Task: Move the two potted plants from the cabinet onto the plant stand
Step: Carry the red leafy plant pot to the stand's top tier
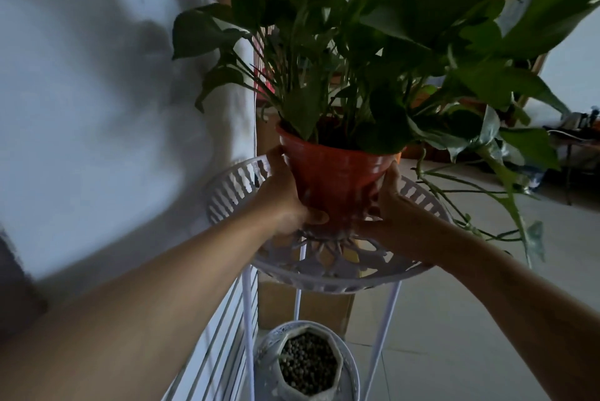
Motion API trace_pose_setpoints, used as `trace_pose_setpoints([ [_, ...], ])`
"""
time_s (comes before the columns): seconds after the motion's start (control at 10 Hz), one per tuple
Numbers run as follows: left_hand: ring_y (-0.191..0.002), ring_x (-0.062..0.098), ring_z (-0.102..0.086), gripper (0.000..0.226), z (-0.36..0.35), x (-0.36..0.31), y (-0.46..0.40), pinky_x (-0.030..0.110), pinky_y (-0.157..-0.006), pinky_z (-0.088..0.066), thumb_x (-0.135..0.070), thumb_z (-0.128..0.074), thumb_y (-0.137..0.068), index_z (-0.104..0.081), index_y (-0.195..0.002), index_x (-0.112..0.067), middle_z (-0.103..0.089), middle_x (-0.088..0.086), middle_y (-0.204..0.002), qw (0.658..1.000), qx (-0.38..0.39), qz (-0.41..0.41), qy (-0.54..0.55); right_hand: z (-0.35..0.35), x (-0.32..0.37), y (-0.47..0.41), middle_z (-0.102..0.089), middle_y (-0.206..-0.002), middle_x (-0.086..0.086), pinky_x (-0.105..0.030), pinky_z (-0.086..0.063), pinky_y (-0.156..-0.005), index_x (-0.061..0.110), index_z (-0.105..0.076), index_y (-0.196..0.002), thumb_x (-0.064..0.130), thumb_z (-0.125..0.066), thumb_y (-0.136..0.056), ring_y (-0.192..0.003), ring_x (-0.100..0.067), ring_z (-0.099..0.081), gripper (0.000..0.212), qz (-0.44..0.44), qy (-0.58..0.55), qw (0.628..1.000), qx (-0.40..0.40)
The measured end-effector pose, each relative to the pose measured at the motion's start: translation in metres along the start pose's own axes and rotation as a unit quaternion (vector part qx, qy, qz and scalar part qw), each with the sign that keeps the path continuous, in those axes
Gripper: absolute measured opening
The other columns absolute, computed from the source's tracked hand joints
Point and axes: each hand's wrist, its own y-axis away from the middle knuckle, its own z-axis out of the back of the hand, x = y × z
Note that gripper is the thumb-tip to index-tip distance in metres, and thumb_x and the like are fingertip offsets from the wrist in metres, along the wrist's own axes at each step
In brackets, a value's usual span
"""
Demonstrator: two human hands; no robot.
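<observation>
- Over the top tray of the plant stand (227,188), in the head view, you hold the potted plant (337,170) in its orange-red pot, upright, between both hands.
- Your left hand (281,199) wraps the pot's left side; its grip is pressed around the lower wall, with the thumb lying across the front near the base.
- Your right hand (391,202) cups the pot's right side, its grip likewise closed against the pot wall.
- The pot's base sits at the middle of the white lattice tray; whether it touches the tray or hangs just above it, you cannot tell, since your hands cover the bottom edge.
- The dark green leaves (406,27) rise and spread wide above the pot, and long trailing stems hang out past the tray's right rim.
- On the lower tray of the stand rests a white bag of small brown pebbles (308,363), its mouth open.
- A cardboard box (324,306) stands on the tiled floor (470,319) behind the stand's legs.
- A pale wall (97,108) runs along your left.
</observation>
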Motion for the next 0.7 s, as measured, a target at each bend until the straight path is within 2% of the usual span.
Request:
trace_pose_setpoints([
  [0.1,-0.123,0.024,-0.046,0.120,0.000,0.004,-0.002,0.028,-0.088,-0.041,0.001,-0.080,-0.065,0.011,-0.143,-0.007,-0.032,-0.004,-0.122,1.000,-0.003,0.011,-0.009,-0.003,-0.003,-0.001,-0.065,-0.116,-0.020,-0.045,-0.054,-0.092,0.023,0.034,-0.137,0.011,-0.067,-0.083,-0.099,-0.033,-0.068,0.115,0.008,0.020,1.000,-0.007],
  [0.2,-0.126,0.029,-0.046,0.118,-0.001,0.004,-0.001,0.028,-0.087,-0.040,-0.002,-0.079,-0.068,0.011,-0.144,-0.007,-0.036,0.000,-0.132,0.999,-0.004,0.027,-0.018,-0.005,-0.001,0.001,-0.067,-0.110,-0.021,-0.049,-0.054,-0.091,0.022,0.029,-0.138,0.013,-0.067,-0.081,-0.096,-0.034,-0.068,0.112,0.011,0.035,0.999,-0.017],
  [0.3,-0.115,0.025,-0.050,0.107,-0.003,0.003,0.002,0.030,-0.084,-0.041,-0.008,-0.077,-0.072,0.003,-0.143,-0.009,-0.044,0.006,-0.129,0.998,-0.004,0.047,-0.030,-0.009,0.004,0.008,-0.067,-0.111,-0.021,-0.049,-0.053,-0.090,0.017,0.030,-0.138,0.022,-0.067,-0.081,-0.093,-0.034,-0.067,0.113,-0.003,0.078,0.996,-0.033],
  [0.4,-0.091,0.028,-0.057,0.085,-0.004,0.003,0.007,0.035,-0.071,-0.044,-0.025,-0.066,-0.081,-0.007,-0.140,-0.007,-0.055,0.010,-0.112,0.988,-0.012,0.084,-0.129,-0.013,0.012,0.014,-0.064,-0.117,-0.023,-0.048,-0.050,-0.094,0.015,0.028,-0.140,0.022,-0.070,-0.079,-0.096,-0.034,-0.066,0.116,-0.026,0.066,0.996,-0.049],
  [0.5,-0.092,0.040,-0.063,0.082,-0.005,-0.003,0.012,0.043,-0.071,-0.052,-0.029,-0.056,-0.066,-0.027,-0.135,0.007,-0.061,0.027,-0.116,0.967,0.003,0.100,-0.233,-0.012,0.017,0.014,-0.054,-0.130,-0.023,-0.045,-0.046,-0.100,0.016,0.027,-0.143,0.018,-0.070,-0.078,-0.108,-0.032,-0.059,0.117,-0.050,0.041,0.997,-0.052],
  [0.6,-0.095,0.041,-0.065,0.104,-0.010,0.005,0.017,0.044,-0.083,-0.054,-0.035,-0.061,-0.066,-0.002,-0.145,-0.002,-0.065,0.021,-0.110,0.963,-0.008,0.091,-0.255,-0.013,0.020,0.010,-0.049,-0.136,-0.016,-0.045,-0.046,-0.099,0.017,0.002,-0.147,0.017,-0.075,-0.070,-0.114,-0.027,-0.055,0.109,-0.048,0.034,0.996,-0.064],
  [0.7,-0.080,0.034,-0.068,0.113,-0.011,0.017,0.014,0.047,-0.075,-0.058,-0.047,-0.056,-0.069,0.030,-0.138,-0.026,-0.067,0.016,-0.103,0.964,-0.011,0.054,-0.260,-0.014,0.022,0.012,-0.051,-0.134,-0.015,-0.038,-0.048,-0.095,0.011,-0.016,-0.145,0.013,-0.074,-0.071,-0.101,-0.019,-0.052,0.094,-0.057,0.036,0.997,-0.042],
])
